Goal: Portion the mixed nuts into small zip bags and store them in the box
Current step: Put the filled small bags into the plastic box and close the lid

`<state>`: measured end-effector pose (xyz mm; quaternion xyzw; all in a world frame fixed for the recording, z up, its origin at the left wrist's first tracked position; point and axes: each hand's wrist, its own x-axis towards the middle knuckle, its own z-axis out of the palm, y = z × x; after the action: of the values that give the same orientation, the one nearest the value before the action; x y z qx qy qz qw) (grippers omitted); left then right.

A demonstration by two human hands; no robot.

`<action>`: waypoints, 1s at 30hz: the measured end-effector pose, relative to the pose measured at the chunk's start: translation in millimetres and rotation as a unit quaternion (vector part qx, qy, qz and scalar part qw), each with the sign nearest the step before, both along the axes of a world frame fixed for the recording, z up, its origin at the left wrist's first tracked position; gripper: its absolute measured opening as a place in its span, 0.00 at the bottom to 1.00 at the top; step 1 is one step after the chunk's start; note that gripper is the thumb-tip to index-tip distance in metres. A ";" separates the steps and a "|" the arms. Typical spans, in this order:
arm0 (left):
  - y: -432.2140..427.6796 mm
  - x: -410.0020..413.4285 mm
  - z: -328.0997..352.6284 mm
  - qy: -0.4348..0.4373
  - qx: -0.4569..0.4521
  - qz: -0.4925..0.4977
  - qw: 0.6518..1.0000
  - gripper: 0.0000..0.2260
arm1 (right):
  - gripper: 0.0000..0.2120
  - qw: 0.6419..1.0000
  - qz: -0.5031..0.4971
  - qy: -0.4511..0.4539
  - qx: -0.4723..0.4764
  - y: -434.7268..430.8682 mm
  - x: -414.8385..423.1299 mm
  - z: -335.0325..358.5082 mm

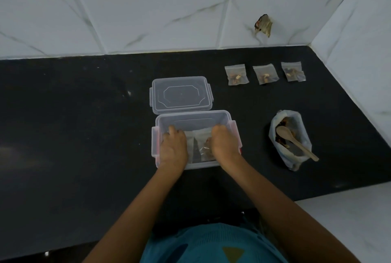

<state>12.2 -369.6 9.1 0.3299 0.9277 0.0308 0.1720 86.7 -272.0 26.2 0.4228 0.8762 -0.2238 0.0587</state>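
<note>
A clear plastic box (pixel 191 115) stands open on the black counter in front of me. Both my hands are inside it. My left hand (pixel 174 146) lies over a small zip bag at the box's left, fingers bent down. My right hand (pixel 224 142) presses on another zip bag of nuts (pixel 206 148) at the right. Between the hands a bag's edge shows. Three filled zip bags (pixel 236 74) (pixel 265 74) (pixel 293 71) lie in a row at the back right. The large bag of mixed nuts (pixel 291 140) sits to the right with a wooden spoon (pixel 294 139) in it.
The box's clear lid (pixel 181 94) lies flat just behind the box. A tiled wall runs along the back and the right side of the counter. A torn scrap (pixel 264 25) sticks to the back wall. The counter's front edge is near my body.
</note>
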 end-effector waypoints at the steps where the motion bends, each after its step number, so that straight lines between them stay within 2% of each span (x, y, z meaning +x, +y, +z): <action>1: 0.6 -2.5 1.0 -0.002 0.009 -0.008 1.000 0.20 | 0.07 1.000 0.017 -0.002 0.007 -3.0 -0.1 4.1; 2: 2.2 -3.6 -0.1 -0.017 0.012 -0.018 1.000 0.22 | 0.07 0.998 0.052 0.009 0.034 -1.4 -0.3 3.9; 4: 3.6 -5.8 -4.7 -0.035 -0.006 -0.043 0.998 0.23 | 0.09 0.997 0.079 -0.010 0.024 -1.6 -3.2 3.7; 8: 5.0 -5.5 -6.0 -0.017 -0.037 -0.043 0.998 0.19 | 0.14 0.985 0.159 -0.068 0.011 0.8 -11.1 -7.7; 15: 6.4 -4.3 -4.0 -0.014 -0.042 -0.036 0.998 0.18 | 0.11 0.984 0.166 -0.069 0.014 4.9 -8.6 -8.6; 19: 11.8 -2.9 10.4 -0.021 0.013 -0.005 1.000 0.18 | 0.12 0.988 0.149 -0.027 -0.041 10.9 -6.5 -1.7; 23: 22.4 2.0 33.4 -0.017 0.121 0.024 0.992 0.16 | 0.16 0.990 0.111 0.036 -0.079 28.9 3.7 25.9; 30: 68.1 6.2 62.1 -0.052 0.248 0.028 0.967 0.14 | 0.14 0.989 0.054 0.131 -0.050 87.5 20.5 53.2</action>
<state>18.4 -301.5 71.2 0.3339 0.8899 0.2815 0.1319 107.3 -184.5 79.4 0.3385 0.8856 -0.3173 -0.0232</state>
